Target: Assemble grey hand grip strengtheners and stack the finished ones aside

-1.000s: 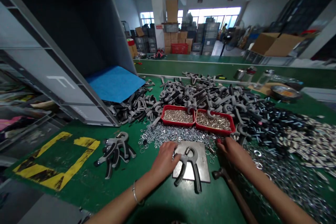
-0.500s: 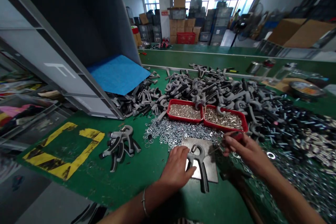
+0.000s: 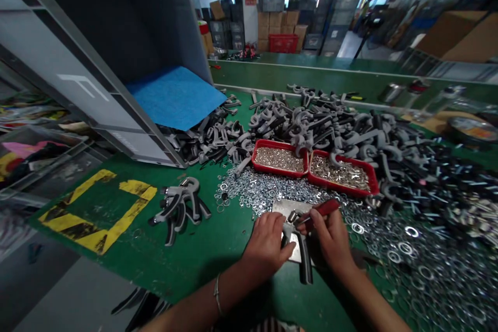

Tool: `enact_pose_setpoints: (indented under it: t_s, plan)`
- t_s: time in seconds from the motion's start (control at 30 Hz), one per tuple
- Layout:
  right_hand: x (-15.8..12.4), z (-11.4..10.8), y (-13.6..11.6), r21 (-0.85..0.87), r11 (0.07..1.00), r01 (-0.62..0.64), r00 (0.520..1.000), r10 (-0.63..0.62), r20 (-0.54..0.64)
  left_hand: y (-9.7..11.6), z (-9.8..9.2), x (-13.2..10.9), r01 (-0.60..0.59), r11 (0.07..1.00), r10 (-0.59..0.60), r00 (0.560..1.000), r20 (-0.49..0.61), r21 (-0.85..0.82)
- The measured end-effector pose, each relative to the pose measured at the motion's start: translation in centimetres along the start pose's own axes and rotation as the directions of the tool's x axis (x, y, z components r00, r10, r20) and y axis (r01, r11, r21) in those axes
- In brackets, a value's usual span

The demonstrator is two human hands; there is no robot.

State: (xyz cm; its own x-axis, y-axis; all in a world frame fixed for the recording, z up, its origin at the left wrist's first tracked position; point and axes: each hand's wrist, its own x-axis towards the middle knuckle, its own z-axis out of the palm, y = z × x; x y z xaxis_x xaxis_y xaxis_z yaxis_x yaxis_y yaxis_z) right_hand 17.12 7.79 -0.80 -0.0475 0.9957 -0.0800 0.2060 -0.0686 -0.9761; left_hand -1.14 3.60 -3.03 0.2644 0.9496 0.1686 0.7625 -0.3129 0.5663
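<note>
My left hand (image 3: 267,243) is closed around a grey-and-black hand grip exerciser (image 3: 304,264), which lies on a steel plate (image 3: 290,206). My right hand (image 3: 330,238) holds a red-handled screwdriver (image 3: 326,208), its thin shaft reaching to the metal fitting at the grip's head. The fitting is partly hidden by my fingers. Left of my hands, on the green bench mat, lies a small heap of similar grips (image 3: 181,210).
Two red trays of small metal parts (image 3: 279,160) stand just beyond the plate, among loose steel washers (image 3: 412,264). Behind them lies a large heap of grey grip parts (image 3: 330,129). A tilted grey crate (image 3: 116,62) with a blue sheet (image 3: 175,98) stands at the left.
My right hand has brought the red-handled screwdriver from near the tray to the grip's head. My left hand has closed further over the grip. The view has tilted slightly.
</note>
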Motion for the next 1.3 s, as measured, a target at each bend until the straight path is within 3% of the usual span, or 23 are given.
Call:
enact_pose_setpoints:
  t_s: [0.3, 0.43, 0.53, 0.6, 0.67, 0.73, 0.8, 0.9, 1.07, 1.3]
  plan:
    - [-0.1, 0.3, 0.2, -0.074, 0.997, 0.012, 1.0, -0.013, -0.006, 0.0, -0.2, -0.1, -0.036, 0.999, 0.037, 0.998, -0.046, 0.008]
    - [-0.5, 0.4, -0.1, -0.285, 0.957, 0.05, 0.998, -0.058, -0.018, -0.1, -0.6, -0.4, -0.034, 0.999, 0.034, 0.999, -0.023, -0.013]
    - [0.1, 0.9, -1.3, -0.441, 0.892, 0.103, 0.995, -0.097, 0.036, 0.1, -1.2, -0.3, -0.003, 0.999, 0.004, 1.0, 0.031, -0.035]
    - [1.2, 1.1, -2.3, -0.323, 0.943, 0.082, 0.992, -0.047, 0.115, 0.3, -1.5, -0.1, 0.033, 0.999, -0.031, 0.997, 0.07, -0.033]
    - [2.4, 0.9, -2.9, -0.096, 0.995, 0.0, 0.976, 0.021, 0.218, 0.5, -1.6, 0.1, 0.066, 0.998, -0.063, 0.994, 0.094, -0.021]
    - [3.4, 0.5, -3.0, 0.065, 0.995, -0.079, 0.954, 0.056, 0.296, 0.6, -1.7, 0.2, 0.076, 0.997, -0.074, 0.991, 0.107, -0.018]
    - [3.5, -0.2, -2.4, 0.121, 0.988, -0.093, 0.956, 0.055, 0.29, 0.5, -1.6, 0.2, 0.07, 0.997, -0.067, 0.992, 0.11, -0.026]
    - [2.6, -0.9, -0.8, 0.219, 0.974, -0.064, 0.982, 0.022, 0.188, 0.4, -1.6, 0.2, 0.074, 0.997, -0.069, 0.992, 0.11, -0.038]
    - [0.5, -1.1, 0.9, 0.12, 0.993, -0.006, 0.995, -0.006, 0.099, 0.5, -1.6, 0.2, 0.106, 0.994, -0.1, 0.985, 0.139, -0.033]
    - [0.1, -1.0, 0.5, 0.041, 0.998, 0.038, 0.996, -0.041, 0.082, 0.3, -1.2, -0.1, 0.088, 0.995, -0.084, 0.99, 0.112, -0.037]
